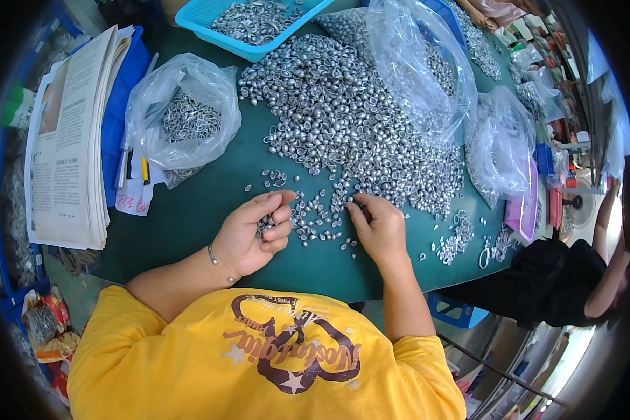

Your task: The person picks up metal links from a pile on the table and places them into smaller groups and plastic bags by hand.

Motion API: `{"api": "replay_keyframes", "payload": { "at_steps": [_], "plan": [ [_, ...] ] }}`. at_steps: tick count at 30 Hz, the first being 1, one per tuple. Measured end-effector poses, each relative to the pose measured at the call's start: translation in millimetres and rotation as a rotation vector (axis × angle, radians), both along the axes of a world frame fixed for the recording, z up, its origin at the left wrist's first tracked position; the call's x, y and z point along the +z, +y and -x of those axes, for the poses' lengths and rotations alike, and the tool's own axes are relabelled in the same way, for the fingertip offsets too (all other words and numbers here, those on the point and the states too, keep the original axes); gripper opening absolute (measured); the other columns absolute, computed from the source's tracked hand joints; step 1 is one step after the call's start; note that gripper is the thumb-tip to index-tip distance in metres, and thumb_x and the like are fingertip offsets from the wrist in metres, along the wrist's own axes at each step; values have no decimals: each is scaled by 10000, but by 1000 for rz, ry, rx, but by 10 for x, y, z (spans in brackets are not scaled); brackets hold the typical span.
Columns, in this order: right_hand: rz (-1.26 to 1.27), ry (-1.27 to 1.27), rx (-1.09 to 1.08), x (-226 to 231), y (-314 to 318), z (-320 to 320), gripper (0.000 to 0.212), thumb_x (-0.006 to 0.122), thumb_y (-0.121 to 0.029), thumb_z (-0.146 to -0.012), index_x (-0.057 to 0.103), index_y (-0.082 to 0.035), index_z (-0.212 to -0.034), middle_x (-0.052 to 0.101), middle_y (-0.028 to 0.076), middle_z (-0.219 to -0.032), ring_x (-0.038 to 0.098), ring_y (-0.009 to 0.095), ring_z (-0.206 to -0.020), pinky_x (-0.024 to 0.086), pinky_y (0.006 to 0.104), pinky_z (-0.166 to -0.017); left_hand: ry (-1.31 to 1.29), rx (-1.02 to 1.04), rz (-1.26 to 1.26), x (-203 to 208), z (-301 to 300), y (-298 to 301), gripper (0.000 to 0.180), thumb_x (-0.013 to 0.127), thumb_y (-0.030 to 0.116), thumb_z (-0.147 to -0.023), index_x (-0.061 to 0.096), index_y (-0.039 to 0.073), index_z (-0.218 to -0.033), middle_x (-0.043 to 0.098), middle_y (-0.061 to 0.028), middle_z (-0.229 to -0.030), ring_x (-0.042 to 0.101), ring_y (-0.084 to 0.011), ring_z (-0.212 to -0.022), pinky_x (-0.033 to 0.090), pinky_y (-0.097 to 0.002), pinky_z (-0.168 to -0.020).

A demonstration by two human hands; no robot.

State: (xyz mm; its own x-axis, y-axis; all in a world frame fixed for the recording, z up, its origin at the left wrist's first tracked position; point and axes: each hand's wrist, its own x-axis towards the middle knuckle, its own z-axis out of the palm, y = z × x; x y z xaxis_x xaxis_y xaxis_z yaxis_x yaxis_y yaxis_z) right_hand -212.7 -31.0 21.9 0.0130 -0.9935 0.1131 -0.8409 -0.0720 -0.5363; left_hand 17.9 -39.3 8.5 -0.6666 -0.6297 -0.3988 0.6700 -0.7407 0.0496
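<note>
A broad heap of small, rounded, silver-grey metal parts covers much of the green table. My left hand is curled with the palm partly up, closed around several of these parts; some show between thumb and fingers. At the near edge of the heap, my right hand has thumb and forefinger drawn together at a small metal part, its fingertips partly hiding it. Scattered loose metal parts lie on the table between both hands.
A clear bag of metal pieces stands left, beside stacked papers. A light-blue basket sits at the back. Clear plastic bags rest on the heap and right of it. Small scraps lie at right; another person is beyond.
</note>
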Motion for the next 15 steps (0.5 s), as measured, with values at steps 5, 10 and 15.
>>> {"api": "replay_keyframes", "payload": {
  "at_steps": [5, 10, 15],
  "plan": [
    [73, -216, 90, -41, -34, 26, 84, 657, -33, -744, 658, -27, -827, 614, 117, -702, 586, 234, -595, 457, 301, -535, -3, 6, 4, 17, -2, -6, 205, 409, 180, -944, 537, 59, -1048, 466, 2, -730, 400, -81, -548, 310, -198, -451],
    [41, -616, 236, 45, 3, 105, 82, 654, 21, -735, 657, -1, -814, 581, 52, -647, 502, 128, -555, 379, 231, -504, -14, 6, -2, 26, 16, -5, 205, 409, 179, -944, 537, 58, -1049, 463, 2, -728, 406, -80, -550, 312, -197, -452],
    [-192, -1237, 214, -1, 75, 107, 75, 595, -41, -788, 632, 14, -824, 537, 58, -662, 441, 108, -525, 331, 224, -457, -1, 29, -1, 5, -30, -12, 203, 416, 185, -943, 539, 61, -1047, 465, 6, -728, 407, -79, -550, 313, -199, -451]
  ]
}}
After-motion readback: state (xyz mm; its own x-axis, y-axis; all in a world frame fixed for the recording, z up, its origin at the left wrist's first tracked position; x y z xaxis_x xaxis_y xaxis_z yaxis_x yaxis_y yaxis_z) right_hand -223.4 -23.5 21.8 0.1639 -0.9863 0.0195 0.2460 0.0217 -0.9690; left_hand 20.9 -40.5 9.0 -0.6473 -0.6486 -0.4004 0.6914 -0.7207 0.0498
